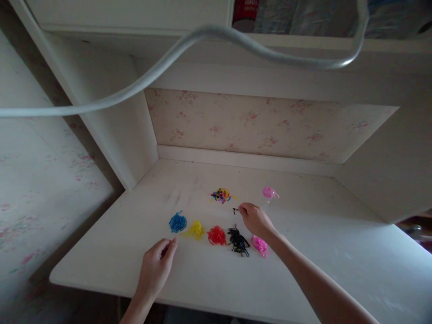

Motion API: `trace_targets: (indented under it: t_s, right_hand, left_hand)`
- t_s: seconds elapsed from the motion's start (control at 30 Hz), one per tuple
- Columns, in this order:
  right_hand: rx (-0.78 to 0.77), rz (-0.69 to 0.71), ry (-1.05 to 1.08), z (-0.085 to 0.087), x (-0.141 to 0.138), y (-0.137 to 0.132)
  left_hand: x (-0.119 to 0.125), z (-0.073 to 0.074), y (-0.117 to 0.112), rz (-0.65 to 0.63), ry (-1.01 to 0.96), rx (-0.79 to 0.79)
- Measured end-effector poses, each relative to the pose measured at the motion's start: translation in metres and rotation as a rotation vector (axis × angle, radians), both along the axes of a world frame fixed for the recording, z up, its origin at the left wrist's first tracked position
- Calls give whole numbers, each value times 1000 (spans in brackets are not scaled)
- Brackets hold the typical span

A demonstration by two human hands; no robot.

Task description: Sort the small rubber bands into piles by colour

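Observation:
My right hand point(253, 218) pinches a small black rubber band point(235, 210), which sticks out to the left of the fingertips. Just below it lies a pile of black rubber bands point(239, 242). A pink pile point(259, 246) sits under the right wrist, partly hidden. My left hand point(158, 258) is closed, thumb against the curled fingers; whatever it may hold cannot be seen. Nearest to it are the blue pile point(177, 222) and the yellow pile point(196, 230). Between the yellow and black piles is a red pile point(217, 235). Farther back lies a mixed-colour heap point(221, 195).
A pink item point(269, 192), perhaps a small bag, lies at the back right of the white desk point(303, 261). Side panels and a low back ledge enclose the desk. A pale cable point(216, 32) crosses in front of the overhead shelf point(135, 18).

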State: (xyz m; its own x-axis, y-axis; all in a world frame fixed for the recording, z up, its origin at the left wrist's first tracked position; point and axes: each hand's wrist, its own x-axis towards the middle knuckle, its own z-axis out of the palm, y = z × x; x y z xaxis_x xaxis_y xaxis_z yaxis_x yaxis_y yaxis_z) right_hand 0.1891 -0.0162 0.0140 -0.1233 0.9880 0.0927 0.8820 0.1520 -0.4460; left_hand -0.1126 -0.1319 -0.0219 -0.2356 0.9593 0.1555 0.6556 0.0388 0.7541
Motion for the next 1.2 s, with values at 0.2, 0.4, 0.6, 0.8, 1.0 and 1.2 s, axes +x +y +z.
trace_targets:
  t_s: [0.2,0.4,0.6,0.8,1.0,1.2]
  right_hand:
    - [39,25,110,19,-8,-3]
    - [57,68,206,43,-22,-18]
    - [49,120,293,57,-29,-41]
    - [-47,119,399,51,-31,-50]
    - [-123,120,484,43,-34,-54]
    - [-153,125,507,42,-34,-56]
  left_hand:
    - [33,29,7,-132,29,48]
    - [92,60,46,-260,-65,35]
    - [115,55,54,-271,-152,6]
    - [116,56,41,-275,-188,49]
    - [116,53,37,-249,-238,41]
    - [117,49,38,-263,-235,36]
